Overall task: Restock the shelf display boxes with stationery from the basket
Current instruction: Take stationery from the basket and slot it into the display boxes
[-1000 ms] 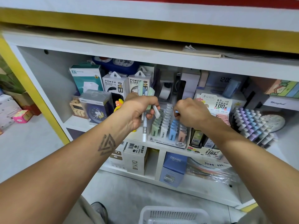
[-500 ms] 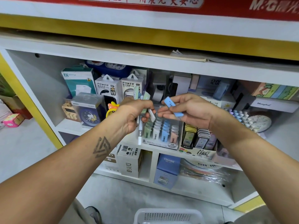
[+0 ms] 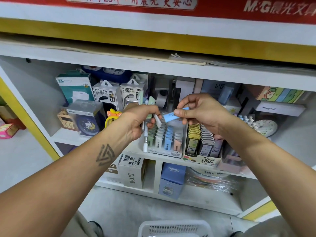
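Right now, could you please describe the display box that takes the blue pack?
On the white middle shelf, below both hands, stands the clear display box. Unlike the neighbouring dark-pack box, it holds green, white, blue and pink rows and a "2B" label.

Even, soft light fills the frame, fairly bright, with no hard shadows. The shelf recess darkens toward its back, around 12 o'clock of centre, under the upper board. Clear plastic wrap at 4 o'clock catches pale glare. Wide-angle bending curves the yellow trim and bows the straight edges toward the borders. The forearms at 7 and 5 o'clock look stretched and soft. Small print on the packs is smeared, and the red banner at 12 o'clock is slightly blurred.
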`<action>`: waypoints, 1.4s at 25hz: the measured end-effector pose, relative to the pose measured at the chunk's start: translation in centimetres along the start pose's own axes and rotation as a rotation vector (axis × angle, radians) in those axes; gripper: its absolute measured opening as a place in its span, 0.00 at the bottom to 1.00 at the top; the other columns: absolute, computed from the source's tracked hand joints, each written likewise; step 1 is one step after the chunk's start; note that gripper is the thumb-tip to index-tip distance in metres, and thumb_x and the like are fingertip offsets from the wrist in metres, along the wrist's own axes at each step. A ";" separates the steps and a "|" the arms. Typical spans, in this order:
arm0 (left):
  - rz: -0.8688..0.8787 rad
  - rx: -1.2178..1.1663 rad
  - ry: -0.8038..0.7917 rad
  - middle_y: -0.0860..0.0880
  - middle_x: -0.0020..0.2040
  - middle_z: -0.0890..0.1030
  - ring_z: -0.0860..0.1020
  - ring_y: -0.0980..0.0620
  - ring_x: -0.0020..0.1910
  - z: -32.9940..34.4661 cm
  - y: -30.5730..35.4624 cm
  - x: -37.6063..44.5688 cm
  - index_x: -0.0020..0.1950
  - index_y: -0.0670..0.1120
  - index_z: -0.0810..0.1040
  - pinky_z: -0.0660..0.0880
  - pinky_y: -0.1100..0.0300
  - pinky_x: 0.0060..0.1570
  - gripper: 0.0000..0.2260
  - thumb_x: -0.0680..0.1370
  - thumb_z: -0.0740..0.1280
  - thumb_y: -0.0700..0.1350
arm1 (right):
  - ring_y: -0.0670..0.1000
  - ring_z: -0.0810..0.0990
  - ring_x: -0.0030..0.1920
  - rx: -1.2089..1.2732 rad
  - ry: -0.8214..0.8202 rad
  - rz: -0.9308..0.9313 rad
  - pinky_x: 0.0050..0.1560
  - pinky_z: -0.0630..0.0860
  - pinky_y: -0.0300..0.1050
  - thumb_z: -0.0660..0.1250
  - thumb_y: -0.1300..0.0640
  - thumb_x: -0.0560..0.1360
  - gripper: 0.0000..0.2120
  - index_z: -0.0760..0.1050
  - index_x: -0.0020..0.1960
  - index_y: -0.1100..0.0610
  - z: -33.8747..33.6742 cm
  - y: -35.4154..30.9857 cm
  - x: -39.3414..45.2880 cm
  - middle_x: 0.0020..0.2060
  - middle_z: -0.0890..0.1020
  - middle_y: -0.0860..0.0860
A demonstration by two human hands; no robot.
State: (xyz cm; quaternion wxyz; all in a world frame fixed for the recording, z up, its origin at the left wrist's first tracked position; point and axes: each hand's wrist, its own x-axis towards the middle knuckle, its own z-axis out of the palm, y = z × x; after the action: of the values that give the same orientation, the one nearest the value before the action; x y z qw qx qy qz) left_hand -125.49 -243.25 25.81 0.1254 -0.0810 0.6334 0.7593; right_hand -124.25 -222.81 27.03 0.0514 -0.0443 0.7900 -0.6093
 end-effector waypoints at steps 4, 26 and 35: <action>-0.001 -0.004 0.009 0.34 0.35 0.79 0.69 0.51 0.21 0.0 0.0 0.1 0.37 0.35 0.73 0.62 0.66 0.21 0.06 0.69 0.68 0.28 | 0.48 0.81 0.30 -0.270 0.136 -0.075 0.34 0.79 0.37 0.77 0.61 0.71 0.06 0.84 0.48 0.56 -0.3 0.3 0.6 0.41 0.86 0.59; -0.027 -0.022 0.019 0.34 0.34 0.79 0.69 0.50 0.22 -1.2 -0.2 0.7 0.39 0.35 0.73 0.62 0.66 0.22 0.06 0.69 0.68 0.28 | 0.56 0.80 0.51 -1.184 0.015 -0.219 0.51 0.78 0.49 0.68 0.62 0.78 0.07 0.81 0.55 0.57 2.9 3.4 3.4 0.51 0.82 0.55; -0.047 -0.059 -0.053 0.35 0.37 0.80 0.70 0.52 0.21 -1.0 -0.2 0.3 0.44 0.34 0.76 0.63 0.66 0.21 0.04 0.72 0.69 0.30 | 0.56 0.79 0.45 -1.335 -0.076 -0.139 0.46 0.80 0.49 0.64 0.69 0.76 0.10 0.78 0.52 0.59 4.0 3.4 3.0 0.49 0.79 0.57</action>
State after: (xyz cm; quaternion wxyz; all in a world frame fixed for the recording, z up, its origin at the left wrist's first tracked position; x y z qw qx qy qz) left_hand -125.76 -244.13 25.36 0.1574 -0.0792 0.6051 0.7764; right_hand -126.68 -226.21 22.68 0.0013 -0.1387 0.9903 0.0097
